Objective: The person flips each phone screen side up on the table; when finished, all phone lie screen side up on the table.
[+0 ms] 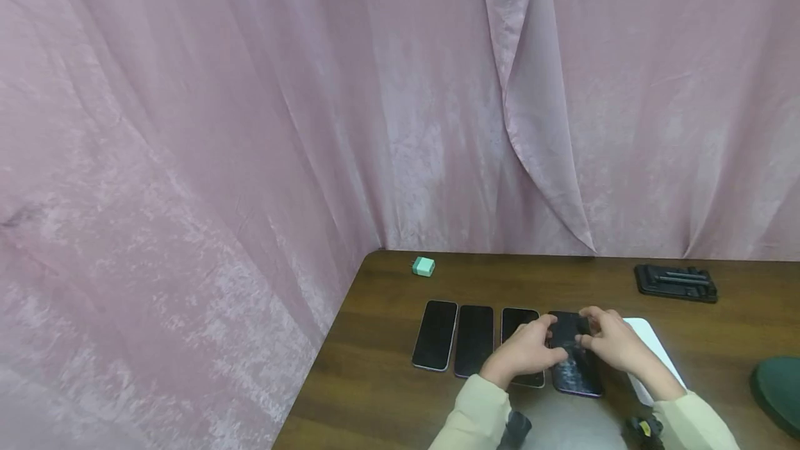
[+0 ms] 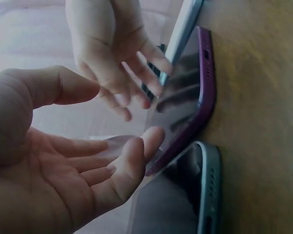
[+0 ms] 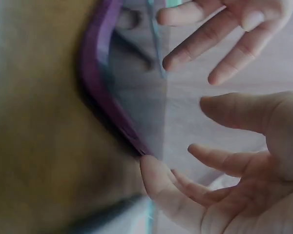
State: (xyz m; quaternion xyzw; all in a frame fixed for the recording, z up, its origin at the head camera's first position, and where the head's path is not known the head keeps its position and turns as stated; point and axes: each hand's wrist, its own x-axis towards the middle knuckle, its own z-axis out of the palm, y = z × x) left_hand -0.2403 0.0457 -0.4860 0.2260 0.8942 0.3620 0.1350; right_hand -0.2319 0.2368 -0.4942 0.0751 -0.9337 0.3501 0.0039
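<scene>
A phone with a purple edge (image 1: 578, 375) lies flat, screen up, on the wooden table between my two hands. My left hand (image 1: 523, 351) hovers at its left side, fingers loosely bent, and partly covers a silver-edged phone (image 1: 520, 317). On the other side my right hand (image 1: 615, 344) is at the upper right of the purple phone. In the right wrist view one fingertip (image 3: 150, 168) meets or nearly meets the purple rim (image 3: 95, 73); contact is hard to tell. Neither hand grips anything. Shadows or reflections of fingers show on the dark screen (image 2: 180, 97).
Two more dark-screened phones, one silver-edged (image 1: 435, 335) and one black (image 1: 474, 340), lie to the left. A white flat object (image 1: 650, 339) lies under my right forearm. Farther off are a mint-green charger plug (image 1: 423, 267), a black case (image 1: 676, 283) and a dark green object (image 1: 778, 391).
</scene>
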